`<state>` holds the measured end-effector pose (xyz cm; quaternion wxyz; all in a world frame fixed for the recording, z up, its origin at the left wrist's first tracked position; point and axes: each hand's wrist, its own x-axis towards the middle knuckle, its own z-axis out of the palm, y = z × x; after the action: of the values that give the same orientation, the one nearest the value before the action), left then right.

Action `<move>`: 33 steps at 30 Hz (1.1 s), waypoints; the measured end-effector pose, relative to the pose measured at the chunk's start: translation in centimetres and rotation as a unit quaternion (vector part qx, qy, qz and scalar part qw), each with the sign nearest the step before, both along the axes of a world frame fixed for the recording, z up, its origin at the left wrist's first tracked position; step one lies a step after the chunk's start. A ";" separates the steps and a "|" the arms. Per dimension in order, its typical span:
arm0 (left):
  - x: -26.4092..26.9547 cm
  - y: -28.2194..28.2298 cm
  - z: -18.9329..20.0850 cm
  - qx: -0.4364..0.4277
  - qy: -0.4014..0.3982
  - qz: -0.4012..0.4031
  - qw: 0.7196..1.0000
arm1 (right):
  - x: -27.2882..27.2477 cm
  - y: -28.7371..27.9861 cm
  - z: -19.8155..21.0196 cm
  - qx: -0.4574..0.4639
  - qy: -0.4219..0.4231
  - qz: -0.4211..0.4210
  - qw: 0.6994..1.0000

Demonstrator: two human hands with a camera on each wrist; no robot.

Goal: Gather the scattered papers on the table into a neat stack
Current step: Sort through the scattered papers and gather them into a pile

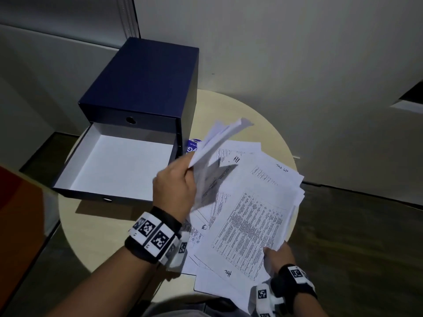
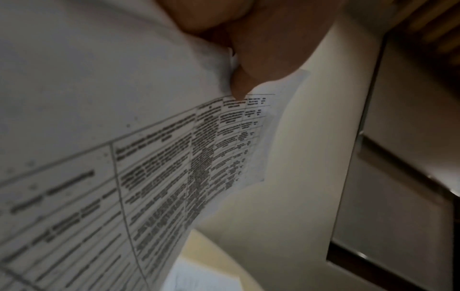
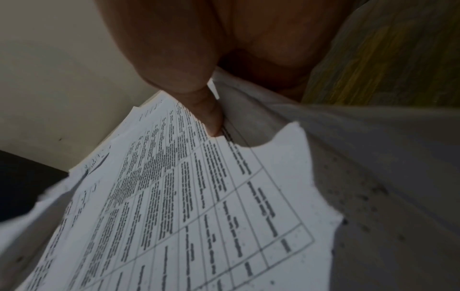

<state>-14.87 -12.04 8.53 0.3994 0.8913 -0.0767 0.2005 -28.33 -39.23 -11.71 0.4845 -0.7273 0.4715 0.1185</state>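
Note:
Printed white papers (image 1: 249, 216) lie fanned and overlapping on a round pale table (image 1: 75, 232), most with tables of text. My left hand (image 1: 176, 179) is raised above the table's middle and grips a bent bundle of sheets (image 1: 217, 138) lifted off the pile; the left wrist view shows the thumb pressed on a printed sheet (image 2: 154, 167). My right hand (image 1: 275, 255) is at the pile's near right corner and pinches the top sheets there; the right wrist view shows the thumb on a printed page (image 3: 199, 196).
A dark blue drawer box (image 1: 146, 81) stands at the table's back left, its lower drawer (image 1: 119, 165) pulled out and white inside. A small blue label (image 1: 193, 146) lies beside the box. A pale wall rises behind; wooden floor shows to the right.

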 end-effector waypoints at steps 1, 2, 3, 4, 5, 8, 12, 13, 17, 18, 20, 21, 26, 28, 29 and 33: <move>0.2 0.1 1.5 -0.015 -0.038 0.007 0.999 | 0.0 -0.1 -0.1 0.001 -0.002 -0.002 1.000; 0.6 0.4 2.6 -0.037 -0.075 0.010 0.996 | 0.0 0.0 -0.1 0.000 -0.005 -0.004 1.000; 0.8 0.6 4.0 -0.067 -0.107 0.011 0.992 | 0.0 0.1 0.0 0.003 -0.007 -0.004 1.000; 1.1 0.9 5.2 -0.106 -0.125 0.010 0.986 | -0.1 0.0 -0.2 0.005 -0.004 -0.006 1.000; 1.3 1.1 6.4 -0.151 -0.129 0.010 0.980 | -0.2 0.0 0.0 0.007 -0.002 -0.005 1.000; 2.3 1.2 8.3 -0.252 -0.109 0.020 0.961 | -0.2 -0.1 0.9 0.022 -0.023 -0.016 0.999; 2.7 -1.1 4.0 -0.314 0.075 0.004 0.946 | 0.0 -0.6 3.8 0.040 -0.071 -0.015 0.997; 2.3 -1.9 2.2 -0.294 0.126 0.002 0.948 | 0.1 -0.5 4.6 0.062 -0.088 -0.019 0.994; 1.3 -2.8 -6.2 -0.183 0.318 -0.005 0.930 | 0.2 -0.5 5.0 0.126 -0.151 -0.038 0.980; 0.9 -2.8 -7.8 -0.175 0.352 -0.009 0.920 | 0.3 -0.5 5.2 0.138 -0.162 -0.049 0.976; 0.5 -2.8 -9.4 -0.173 0.413 -0.018 0.894 | 0.4 -0.4 5.3 0.170 -0.181 -0.063 0.967; 0.3 -2.8 -9.8 -0.174 0.451 -0.019 0.875 | 0.5 -0.3 5.4 0.181 -0.187 -0.063 0.963; 0.5 -1.2 -11.5 -0.247 0.556 -0.078 0.790 | 1.3 0.5 6.5 0.207 -0.195 -0.040 0.958; 0.4 -1.1 -11.1 -0.287 0.511 -0.083 0.806 | 2.0 0.9 7.3 0.221 -0.204 -0.083 0.950; 0.2 -1.4 -10.2 -0.319 0.469 -0.085 0.819 | 2.5 1.2 8.0 0.234 -0.207 -0.096 0.945; 0.2 -3.0 -5.7 -0.436 0.334 -0.109 0.829 | 4.5 3.0 11.8 0.215 -0.277 -0.039 0.936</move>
<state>-14.70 -15.06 2.78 0.7669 0.6230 0.0606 -0.1417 -23.85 -36.26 0.09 0.7449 -0.5908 0.3098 -0.0083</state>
